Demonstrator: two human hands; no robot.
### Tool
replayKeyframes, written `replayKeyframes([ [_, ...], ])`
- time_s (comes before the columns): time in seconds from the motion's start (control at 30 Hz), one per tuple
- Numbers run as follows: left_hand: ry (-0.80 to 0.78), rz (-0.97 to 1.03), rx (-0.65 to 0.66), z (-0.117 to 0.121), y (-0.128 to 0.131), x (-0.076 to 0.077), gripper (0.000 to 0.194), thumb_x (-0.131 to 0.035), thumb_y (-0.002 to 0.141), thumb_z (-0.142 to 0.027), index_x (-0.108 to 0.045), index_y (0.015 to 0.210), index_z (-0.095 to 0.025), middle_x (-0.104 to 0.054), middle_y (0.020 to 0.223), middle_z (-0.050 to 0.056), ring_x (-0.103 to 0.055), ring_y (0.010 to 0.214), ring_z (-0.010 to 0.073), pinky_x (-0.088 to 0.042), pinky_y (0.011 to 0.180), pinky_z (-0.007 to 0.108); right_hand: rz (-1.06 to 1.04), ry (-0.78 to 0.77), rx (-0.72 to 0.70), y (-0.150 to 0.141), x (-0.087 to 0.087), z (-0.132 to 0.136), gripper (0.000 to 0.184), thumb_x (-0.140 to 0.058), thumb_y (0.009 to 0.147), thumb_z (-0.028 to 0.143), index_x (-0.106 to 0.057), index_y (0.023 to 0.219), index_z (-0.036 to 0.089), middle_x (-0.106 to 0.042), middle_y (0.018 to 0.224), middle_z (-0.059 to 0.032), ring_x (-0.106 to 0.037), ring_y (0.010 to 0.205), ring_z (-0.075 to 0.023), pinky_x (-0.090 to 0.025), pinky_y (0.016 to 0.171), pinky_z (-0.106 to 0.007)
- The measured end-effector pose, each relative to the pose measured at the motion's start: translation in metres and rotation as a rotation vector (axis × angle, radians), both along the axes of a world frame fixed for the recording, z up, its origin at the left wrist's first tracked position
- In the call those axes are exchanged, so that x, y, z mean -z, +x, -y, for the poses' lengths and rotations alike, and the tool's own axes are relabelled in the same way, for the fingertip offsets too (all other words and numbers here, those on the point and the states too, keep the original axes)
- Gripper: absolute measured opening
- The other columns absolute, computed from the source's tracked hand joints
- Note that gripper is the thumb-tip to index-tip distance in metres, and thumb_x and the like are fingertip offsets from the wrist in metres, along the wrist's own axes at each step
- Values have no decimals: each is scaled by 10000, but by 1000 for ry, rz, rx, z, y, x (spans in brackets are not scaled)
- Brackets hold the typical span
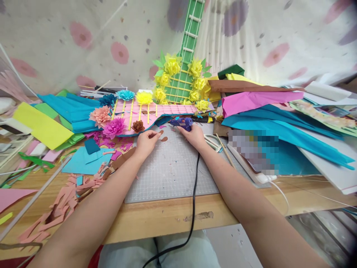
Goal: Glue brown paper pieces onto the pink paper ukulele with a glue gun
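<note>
My left hand (147, 143) pinches a small brown paper petal (161, 132) between thumb and fingertips. Just below it another brown petal (164, 139) lies on the grey cutting mat (170, 178). A purple hot glue gun (182, 123) is gripped in my right hand (195, 134), its black cord (196, 175) running down over the table edge. Behind both hands lies a pink paper guitar (164, 109) with strings and yellow strips. Paper flowers edge it, among them a brown flower (138, 126), a magenta flower (114, 127) and a yellow flower (144, 98).
A green paper guitar (180, 87) with yellow flowers stands upright at the back. Folded blue paper (279, 123) and pink paper (256, 100) pile up on the right. Salmon paper scraps (60, 203) cover the left. White-handled scissors (212, 142) and a wooden stick (225, 149) lie right of the mat.
</note>
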State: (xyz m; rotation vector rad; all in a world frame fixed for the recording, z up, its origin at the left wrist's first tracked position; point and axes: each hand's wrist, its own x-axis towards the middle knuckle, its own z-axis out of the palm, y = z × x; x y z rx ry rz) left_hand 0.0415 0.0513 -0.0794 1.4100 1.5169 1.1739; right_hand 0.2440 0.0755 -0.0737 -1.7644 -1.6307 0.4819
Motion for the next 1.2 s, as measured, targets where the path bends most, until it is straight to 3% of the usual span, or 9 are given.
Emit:
replayKeyframes([
  [0.13, -4, 1, 14, 2, 1, -4, 175, -659, 706, -322, -630, 624, -171, -464, 495, -51, -366, 470, 77, -291, 483, 228, 39, 153, 12, 2, 2, 1, 533, -625, 719, 603, -600, 1037, 175, -663, 881, -121, -620, 829, -282, -478, 736, -408],
  [0.23, -43, 70, 25, 5, 4, -12, 153, -678, 698, -291, -635, 625, -163, -474, 503, -56, -336, 458, 62, -269, 478, 228, 68, 454, 57, 3, -3, 7, 598, -616, 751, 535, -494, 1214, 175, -604, 1110, -151, -567, 1018, -297, -445, 880, -472],
  [0.3, -64, 182, -12, 6, 7, -17, 132, -681, 698, -270, -639, 646, -156, -489, 523, -56, -319, 441, 52, -255, 453, 226, 91, 628, 57, 0, -9, 14, 522, -572, 794, 497, -495, 1195, 172, -559, 1168, -165, -506, 1122, -301, -396, 957, -495],
  [0.37, -96, 355, -54, 8, 10, -21, 126, -694, 689, -257, -634, 660, -150, -472, 529, -60, -298, 427, 41, -245, 422, 216, 98, 692, -44, -7, -14, 22, 364, -518, 839, 447, -543, 1094, 188, -579, 1095, -146, -516, 1089, -281, -395, 951, -480],
  [0.5, -232, 757, -38, 12, 17, -27, 176, -755, 643, -239, -615, 682, -141, -364, 529, -88, -270, 419, 9, -242, 384, 157, 53, 561, -325, -26, -16, 36, 185, -464, 886, 353, -583, 842, 220, -616, 802, -65, -570, 811, -200, -437, 824, -387],
  [0.63, -312, 918, 8, 16, 22, -28, 176, -766, 657, -219, -646, 749, -130, -334, 542, -94, -284, 413, -13, -245, 372, 115, -185, 395, -359, -38, -12, 37, 162, -526, 859, 360, -597, 888, 217, -635, 850, -50, -564, 732, -156, -459, 748, -319],
  [0.77, -328, 908, 39, 18, 24, -26, 176, -777, 655, -223, -644, 722, -129, -359, 530, -86, -316, 425, -8, -269, 383, 114, -321, 268, -384, -40, -10, 34, 197, -566, 828, 405, -618, 890, 225, -635, 883, -36, -558, 717, -139, -470, 720, -295],
  [1.0, -341, 809, 55, 21, 27, -27, 193, -796, 624, -236, -651, 683, -123, -415, 499, -72, -340, 444, 12, -307, 412, 140, -456, 209, -397, -41, -3, 29, 227, -572, 799, 433, -610, 827, 212, -617, 854, -26, -539, 705, -126, -464, 683, -274],
  [1.2, -338, 705, 64, 23, 31, -25, 203, -788, 615, -257, -649, 686, -127, -531, 603, -30, -348, 467, 17, -316, 444, 177, -526, 145, -358, -41, -2, 28, 220, -583, 777, 425, -571, 775, 205, -604, 791, -13, -546, 703, -124, -467, 689, -269],
])
